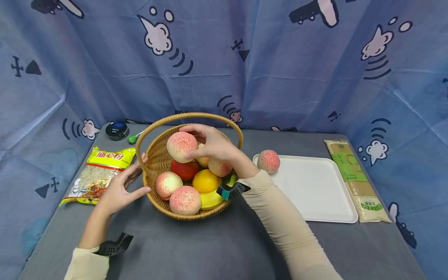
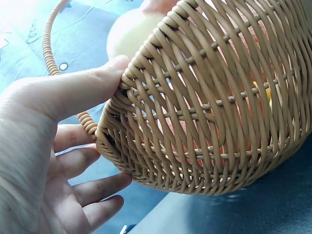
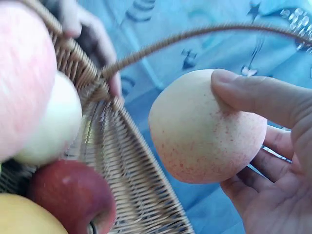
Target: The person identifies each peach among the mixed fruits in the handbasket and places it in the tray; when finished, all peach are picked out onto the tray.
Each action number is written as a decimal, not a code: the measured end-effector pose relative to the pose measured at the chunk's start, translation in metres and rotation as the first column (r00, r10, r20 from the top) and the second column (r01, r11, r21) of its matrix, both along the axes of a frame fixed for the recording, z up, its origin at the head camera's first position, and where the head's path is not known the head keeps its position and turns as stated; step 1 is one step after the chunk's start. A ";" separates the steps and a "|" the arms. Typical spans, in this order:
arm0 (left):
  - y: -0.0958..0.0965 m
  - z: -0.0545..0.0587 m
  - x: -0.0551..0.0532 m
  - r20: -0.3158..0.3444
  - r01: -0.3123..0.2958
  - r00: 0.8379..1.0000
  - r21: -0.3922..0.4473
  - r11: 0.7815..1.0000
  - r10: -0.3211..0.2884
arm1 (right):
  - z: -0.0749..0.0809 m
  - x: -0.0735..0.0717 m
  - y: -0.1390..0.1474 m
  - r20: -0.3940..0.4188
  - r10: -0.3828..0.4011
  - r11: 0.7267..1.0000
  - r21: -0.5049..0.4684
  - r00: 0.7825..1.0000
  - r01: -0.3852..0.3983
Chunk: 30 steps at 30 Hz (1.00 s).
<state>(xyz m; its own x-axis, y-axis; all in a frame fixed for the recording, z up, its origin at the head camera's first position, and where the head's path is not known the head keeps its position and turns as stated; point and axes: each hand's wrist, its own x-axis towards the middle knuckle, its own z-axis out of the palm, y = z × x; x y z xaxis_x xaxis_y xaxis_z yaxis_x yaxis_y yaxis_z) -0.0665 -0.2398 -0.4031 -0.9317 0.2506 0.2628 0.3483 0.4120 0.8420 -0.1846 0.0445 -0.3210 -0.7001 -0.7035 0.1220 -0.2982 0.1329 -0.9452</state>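
Note:
My right hand point(image 1: 217, 144) holds a pink-speckled peach point(image 1: 182, 146) over the basket, with the thumb on its near side and fingers beyond; the right wrist view shows the same peach point(image 3: 204, 129) above the rim. At the left side of the wicker basket point(image 1: 154, 173), my left hand point(image 1: 120, 190) rests its thumb and spread fingertips on the rim and wall beside the handle's foot point(image 2: 87, 124). Inside the basket lie several more peaches point(image 1: 185, 200), a red apple point(image 1: 184, 170), a round yellow fruit point(image 1: 206, 181) and a yellow banana point(image 1: 211, 200).
Right of the basket is a white tray point(image 1: 315, 190) with a peach point(image 1: 268, 161) at its back-left corner. A long food packet point(image 1: 357, 181) lies beyond it. On the left are a yellow food bag point(image 1: 98, 177), a dark round container point(image 1: 117, 130) and a small green item point(image 1: 133, 139).

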 end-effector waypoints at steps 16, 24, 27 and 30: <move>-0.001 -0.001 0.000 -0.011 0.026 1.000 0.036 0.999 -0.026 | 0.019 0.071 0.081 -0.122 -0.055 0.971 -0.237 0.991 0.025; -0.002 -0.001 0.001 -0.005 0.024 1.000 0.019 1.000 -0.024 | 0.016 0.079 0.141 -0.162 -0.198 0.943 -0.300 0.967 0.143; -0.002 -0.001 0.001 -0.002 0.024 1.000 0.019 1.000 -0.024 | 0.010 0.078 0.165 -0.161 -0.271 0.915 -0.348 0.949 0.203; -0.001 -0.001 0.001 0.003 0.024 1.000 0.021 0.999 -0.024 | 0.000 0.075 0.188 -0.131 -0.370 0.883 -0.357 0.920 0.305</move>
<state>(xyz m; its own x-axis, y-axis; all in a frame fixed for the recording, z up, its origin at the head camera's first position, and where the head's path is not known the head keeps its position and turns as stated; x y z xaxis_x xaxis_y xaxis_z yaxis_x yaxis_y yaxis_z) -0.0654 -0.2408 -0.4039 -0.9263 0.2675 0.2654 0.3553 0.3858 0.8514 -0.1091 0.2324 -0.3211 -0.8279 -0.3267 0.4559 -0.4683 -0.0447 -0.8824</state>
